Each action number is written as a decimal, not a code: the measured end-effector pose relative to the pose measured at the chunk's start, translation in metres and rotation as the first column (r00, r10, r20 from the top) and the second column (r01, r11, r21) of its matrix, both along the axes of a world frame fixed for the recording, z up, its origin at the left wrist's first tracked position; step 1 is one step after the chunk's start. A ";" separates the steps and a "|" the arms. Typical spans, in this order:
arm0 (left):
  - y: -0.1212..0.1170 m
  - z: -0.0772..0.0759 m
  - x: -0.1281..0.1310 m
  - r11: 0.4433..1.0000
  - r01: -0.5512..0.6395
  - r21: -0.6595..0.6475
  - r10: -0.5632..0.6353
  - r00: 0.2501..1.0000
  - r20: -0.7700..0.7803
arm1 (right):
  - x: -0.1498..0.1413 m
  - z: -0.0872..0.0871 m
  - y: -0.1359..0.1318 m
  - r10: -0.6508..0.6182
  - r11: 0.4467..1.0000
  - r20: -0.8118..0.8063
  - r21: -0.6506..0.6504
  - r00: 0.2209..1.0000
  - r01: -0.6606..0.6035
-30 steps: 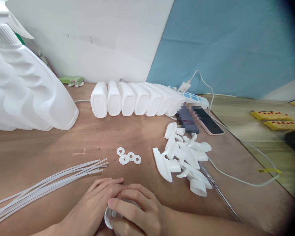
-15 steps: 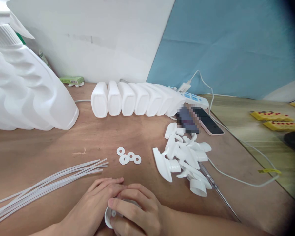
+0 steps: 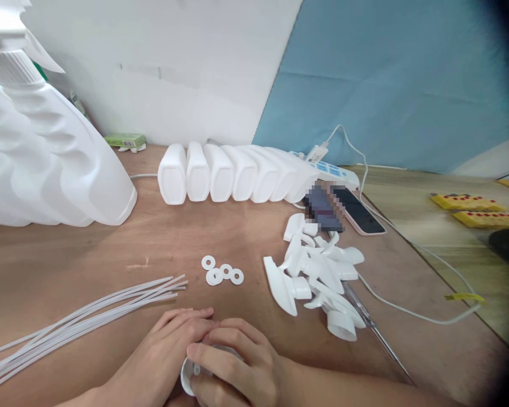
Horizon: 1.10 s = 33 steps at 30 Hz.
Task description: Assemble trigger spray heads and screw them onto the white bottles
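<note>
Near the bottom edge, my right hand [image 3: 241, 362] is curled around a white plastic spray head [image 3: 187, 380]. Its round collar shows, with a small tube stub inside. My left hand [image 3: 173, 342] presses against the other side of the same spray head, its fingertips meeting my right fingers. Most of the spray head is hidden by the hands. Several flat white washers [image 3: 236, 276] lie just beyond my fingers. To the left rests a bundle of thin white tubes [image 3: 89, 319]. Right of my hands is a pile of white spray heads [image 3: 318, 265].
White spray bottles [image 3: 89, 175] stand at left, one fitted with a spray head. Several more bottles [image 3: 221, 175] lie in a row by the wall. A screwdriver [image 3: 377, 328], two phones [image 3: 360, 209], a power strip [image 3: 335, 171] and a white cable occupy the right side.
The view has tilted very slightly, so the scene sits a little lower. Both hands stay in the same place on the spray head.
</note>
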<state>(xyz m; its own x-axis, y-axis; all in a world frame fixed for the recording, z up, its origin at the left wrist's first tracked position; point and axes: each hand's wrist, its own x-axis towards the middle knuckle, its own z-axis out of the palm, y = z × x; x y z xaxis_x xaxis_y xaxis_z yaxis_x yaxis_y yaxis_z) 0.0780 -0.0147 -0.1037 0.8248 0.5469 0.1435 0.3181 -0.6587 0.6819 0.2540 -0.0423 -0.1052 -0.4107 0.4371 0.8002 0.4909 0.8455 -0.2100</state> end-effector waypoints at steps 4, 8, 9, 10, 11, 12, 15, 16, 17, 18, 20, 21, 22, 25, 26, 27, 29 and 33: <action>0.000 -0.001 0.000 1.000 -0.012 -0.017 0.012 1.000 0.001 | -0.001 0.000 0.000 -0.006 1.000 -0.015 0.003 1.000 0.006; 0.000 0.000 0.000 1.000 0.002 -0.018 -0.001 1.000 0.019 | -0.002 0.000 0.000 -0.019 1.000 -0.028 0.012 0.999 0.019; 0.000 0.000 0.000 1.000 0.002 -0.014 -0.002 1.000 0.022 | -0.002 0.000 0.000 -0.019 1.000 -0.025 0.010 0.999 0.019; 0.000 0.000 0.000 1.000 -0.001 -0.010 0.001 1.000 0.025 | -0.002 0.000 0.000 -0.013 1.000 -0.016 0.005 1.000 0.013; 0.000 0.000 0.000 1.000 -0.004 -0.010 0.004 1.000 0.028 | -0.002 0.000 0.000 -0.013 1.000 -0.015 0.005 1.000 0.013; 0.000 -0.001 0.000 1.000 -0.005 -0.013 0.005 1.000 0.029 | -0.002 0.000 0.000 -0.008 1.000 -0.012 0.008 1.000 0.009; 0.000 -0.001 0.000 1.000 0.005 -0.026 -0.005 1.000 0.029 | -0.001 0.000 0.001 -0.011 1.000 -0.015 0.021 1.000 0.012; 0.000 -0.001 0.000 1.000 0.008 -0.026 -0.007 1.000 0.029 | -0.001 0.000 0.001 -0.012 1.000 -0.018 0.023 1.000 0.012; 0.000 -0.001 0.001 1.000 0.006 -0.022 -0.006 1.000 0.030 | -0.001 0.000 0.001 -0.009 1.000 -0.015 0.018 1.000 0.009; 0.000 -0.001 0.001 1.000 0.002 -0.015 -0.001 1.000 0.031 | 0.000 0.000 0.001 -0.001 1.000 -0.006 0.011 1.000 0.001; -0.001 -0.001 0.001 1.000 -0.010 -0.001 0.011 0.999 0.033 | 0.000 0.001 0.002 0.008 1.000 0.012 0.000 1.000 -0.008; -0.001 -0.001 0.001 1.000 -0.015 0.002 0.015 0.999 0.033 | 0.001 0.001 0.002 0.005 1.000 0.013 0.001 1.000 -0.005; -0.001 -0.001 0.001 1.000 -0.018 0.005 0.018 0.999 0.034 | 0.001 0.002 0.002 0.001 1.000 0.011 0.007 1.000 -0.001; -0.001 -0.001 0.001 1.000 -0.010 0.005 0.010 1.000 0.029 | 0.000 0.002 0.002 -0.008 1.000 0.000 0.009 1.000 0.008; 0.000 -0.001 0.001 1.000 -0.006 0.005 0.006 1.000 0.024 | 0.000 0.001 0.001 -0.006 1.000 0.002 0.008 1.000 0.006; 0.000 -0.001 0.001 1.000 -0.003 0.004 0.003 1.000 0.021 | -0.001 0.001 0.001 -0.004 1.000 0.002 0.006 1.000 0.003; 0.000 -0.001 0.000 1.000 0.001 0.001 -0.001 1.000 0.017 | -0.001 0.000 0.001 -0.008 1.000 -0.013 0.014 1.000 0.009; 0.000 -0.001 0.000 1.000 0.006 0.008 -0.006 1.000 0.025 | -0.002 -0.002 0.001 -0.009 1.000 -0.023 0.029 1.000 0.010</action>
